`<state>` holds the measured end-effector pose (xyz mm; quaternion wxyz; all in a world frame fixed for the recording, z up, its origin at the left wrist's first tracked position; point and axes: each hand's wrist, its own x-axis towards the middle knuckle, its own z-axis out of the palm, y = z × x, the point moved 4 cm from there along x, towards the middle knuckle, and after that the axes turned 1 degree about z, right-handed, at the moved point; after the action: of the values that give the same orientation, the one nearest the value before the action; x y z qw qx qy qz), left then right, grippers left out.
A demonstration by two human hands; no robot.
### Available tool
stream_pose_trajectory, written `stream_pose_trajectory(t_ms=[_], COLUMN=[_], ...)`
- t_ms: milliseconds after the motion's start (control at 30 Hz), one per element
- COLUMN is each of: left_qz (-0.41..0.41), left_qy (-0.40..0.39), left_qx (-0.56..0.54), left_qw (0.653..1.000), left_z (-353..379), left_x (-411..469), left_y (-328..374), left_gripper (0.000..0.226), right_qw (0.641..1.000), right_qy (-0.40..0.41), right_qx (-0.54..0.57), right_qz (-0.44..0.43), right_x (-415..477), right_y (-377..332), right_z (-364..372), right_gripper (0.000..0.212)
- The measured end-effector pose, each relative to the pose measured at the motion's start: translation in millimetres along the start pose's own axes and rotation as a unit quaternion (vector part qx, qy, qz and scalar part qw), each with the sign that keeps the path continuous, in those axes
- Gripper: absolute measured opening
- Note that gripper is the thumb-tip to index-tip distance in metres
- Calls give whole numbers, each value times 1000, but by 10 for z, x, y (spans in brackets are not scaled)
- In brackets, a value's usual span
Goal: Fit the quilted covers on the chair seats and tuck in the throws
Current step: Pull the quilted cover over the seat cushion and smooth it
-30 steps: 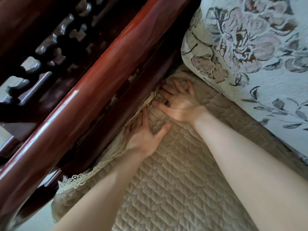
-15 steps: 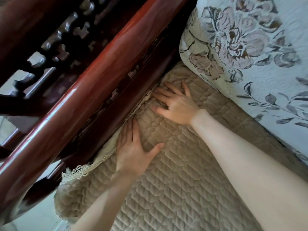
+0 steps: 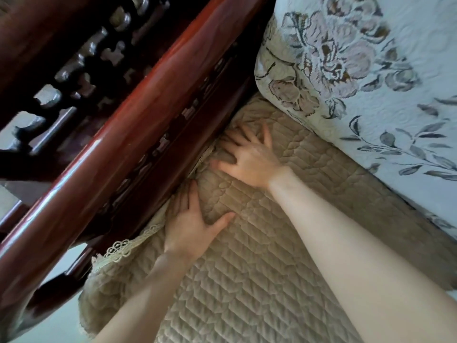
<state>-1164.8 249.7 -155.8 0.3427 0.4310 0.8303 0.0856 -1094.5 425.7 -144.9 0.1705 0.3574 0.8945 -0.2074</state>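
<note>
**Left hand slides back along the seat edge**

Since a second ago the left hand (image 3: 190, 229) has drawn back toward the person along the side of the quilted cover (image 3: 247, 280), while the right hand (image 3: 249, 159) has barely shifted. Nearest, the beige cover lies spread over the seat, its lace trim (image 3: 123, 246) still showing loose at the near corner beside the wooden armrest (image 3: 123, 134). The left hand lies flat and open on the cover, fingertips pushed into the gap at the armrest. Just beyond it, the right hand is also open, fingers spread, pressing a bunched fold at the same edge. Farthest, the floral throw (image 3: 371, 82) hangs over the chair back, its lower edge on the cover. By my reading, the cover is on and this side is half tucked; the near corner and the throw remain to be done, and other chairs are out of view
</note>
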Motion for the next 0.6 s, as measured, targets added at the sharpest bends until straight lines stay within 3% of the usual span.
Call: stream_pose_trajectory(t_ms=[133,233,500,600], left_qz=[62,83,53,13], left_qy=[-5,-10,-33,-35], left_qx=[12,9,37,33], left_qw=[998,996,997,999], left_z=[-4,-8,143,88], left_x=[-101,125,289,304], left_y=[268,417,280,280], left_gripper=[107,104,110,121], right_qw=[996,996,990,992], right_qy=[13,-16,9,39], right_qx=[7,9,31,17], right_qz=[83,88,138,117], right_x=[-219,-125,287,187], right_y=[328,434,620,504], right_z=[-82,-74,6,-69], right_gripper=[74,76,75,74])
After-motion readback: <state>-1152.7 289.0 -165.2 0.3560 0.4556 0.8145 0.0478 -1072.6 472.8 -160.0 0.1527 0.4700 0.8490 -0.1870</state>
